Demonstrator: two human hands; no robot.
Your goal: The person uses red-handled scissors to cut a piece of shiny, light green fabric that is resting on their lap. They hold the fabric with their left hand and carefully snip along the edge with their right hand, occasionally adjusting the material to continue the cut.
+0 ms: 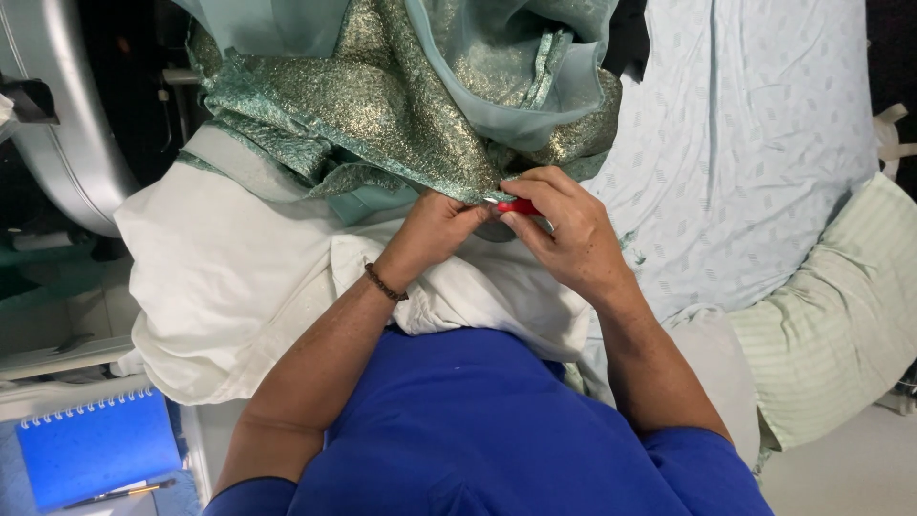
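Note:
A glittery teal-and-gold fabric (382, 105) with a sheer pale-green layer lies bunched over a white cloth (220, 277) on my lap. My left hand (435, 229), with a bead bracelet at the wrist, pinches the lower edge of the glittery fabric. My right hand (564, 229) is closed on a small red tool (519, 206) whose tip meets that same fabric edge, right beside my left fingers. Most of the tool is hidden in my fingers.
A grey curved machine body (57, 115) stands at the left. A blue spiral notebook (95, 444) with a pen lies at the lower left. A light-blue patterned sheet (755, 134) and a green striped cushion (841, 315) are at the right.

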